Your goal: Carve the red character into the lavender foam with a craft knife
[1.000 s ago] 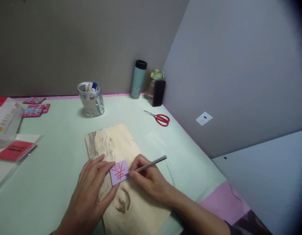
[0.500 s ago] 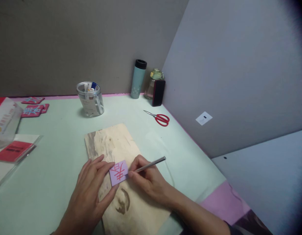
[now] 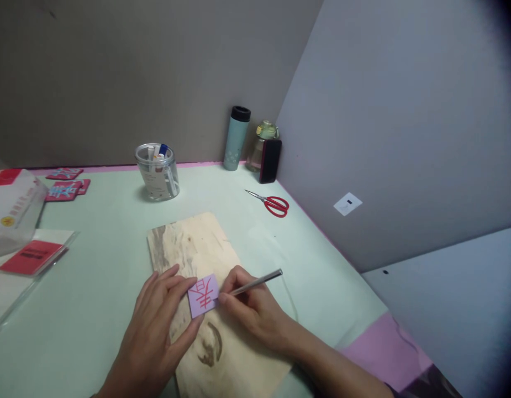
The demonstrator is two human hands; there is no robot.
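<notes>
Near the lower centre of the frame, we hold a purple square (image 3: pixel 196 305) marked with a red character on top of a wooden board (image 3: pixel 205 235). Our left hand (image 3: pixel 153 326) grasps the square with the index finger at its upper left corner and the thumb at its lower edge. Our right hand (image 3: pixel 255 309) is closed around a slim metal tool (image 3: pixel 261 279), its far end pointing up to the right; the working end is by the square's right edge, too small for us to tell its exact contact.

The board lies slanted on the pale green table (image 3: pixel 106 260). Above it, at upper centre-left, we see a clear jar (image 3: pixel 158 185) of pens; right of centre lie red-handled scissors (image 3: pixel 275 206). Behind these stand a teal tumbler (image 3: pixel 236 143), a green-lidded bottle (image 3: pixel 267 130) and a dark phone (image 3: pixel 270 161). Along the left edge we have a white bag (image 3: pixel 17 213), near pink pieces (image 3: pixel 63 191) bearing light blue characters.
</notes>
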